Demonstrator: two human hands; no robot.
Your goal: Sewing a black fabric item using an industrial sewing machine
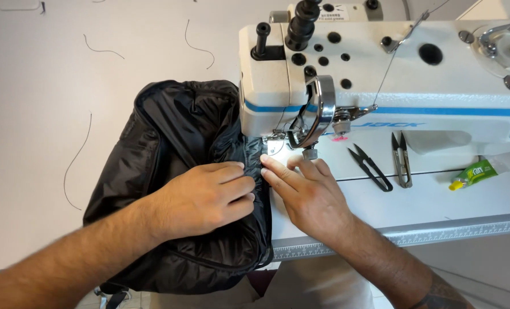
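Both hands lie flat on the black quilted jacket [175,189], its gathered edge running lengthwise toward the presser foot [278,139] of the white sewing machine [381,86]. The left hand [200,197] presses down with fingers together, fingertips at the seam. The right hand [306,191] is nearer the needle, its fingers [278,171] extended, close together, holding the edge from the other side.

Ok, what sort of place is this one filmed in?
Most likely a sewing workshop: a white industrial sewing machine on a worktable, two thread snips beside it, and both hands pressing black padded fabric near the needle.
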